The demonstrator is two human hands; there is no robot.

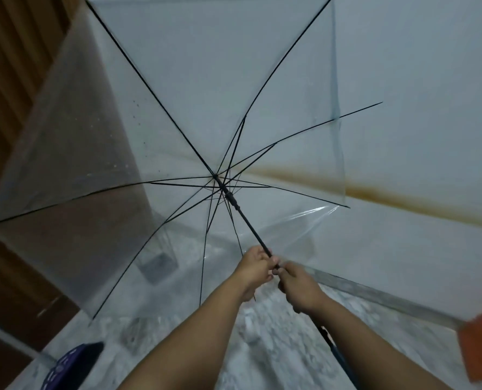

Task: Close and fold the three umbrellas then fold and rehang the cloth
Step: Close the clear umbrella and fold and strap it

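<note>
- Nearest, at the lower left, a dark purple patterned object [70,364] lies on the speckled floor [262,333]; it may be another umbrella, though too little shows to be sure.
- The left hand [255,270] is curled around the black shaft [255,233], fingers wrapped tight, likely placed higher up so it can reach the runner.
- The right hand [298,288] grips the same shaft just below, touching the left, apparently steadying the handle end while the other hand works.
- Beyond the hands, the runner [231,198] sits near the hub, so the ribs are spread.
- The transparent umbrella [177,94] is fully open, tilted away toward the pale wall [417,80]; closing it is not yet done.
- A wooden door [14,66] stands far left.
</note>
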